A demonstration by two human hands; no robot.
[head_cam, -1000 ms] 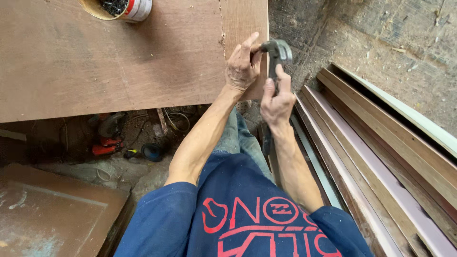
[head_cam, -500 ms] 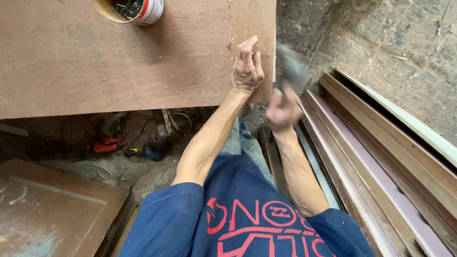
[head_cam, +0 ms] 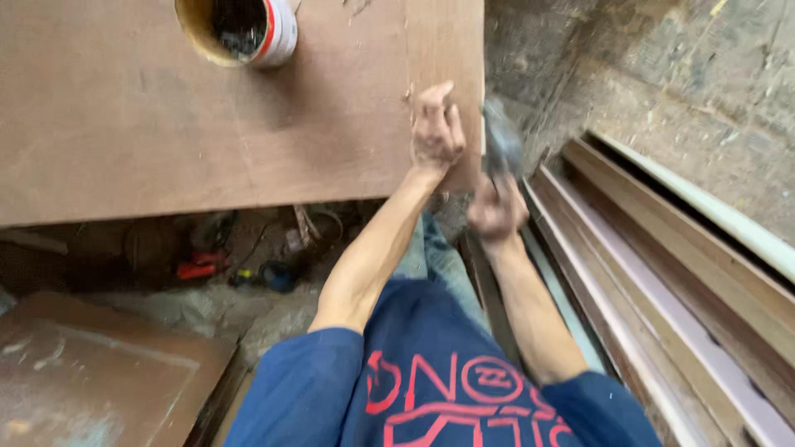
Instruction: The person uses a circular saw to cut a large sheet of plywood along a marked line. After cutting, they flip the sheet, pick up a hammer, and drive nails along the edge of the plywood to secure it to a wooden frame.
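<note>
Resting on one bench [head_cam: 166,132]: left hand [head_cam: 436,132], grip loose; beside it, right hand [head_cam: 495,211] clamped on one hammer [head_cam: 502,149]; one can [head_cam: 240,29].

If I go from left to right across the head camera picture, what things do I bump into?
Rusty metal sheet → red tool on the ground → paint can → left hand → hammer in the right hand → stacked wooden strips.
</note>
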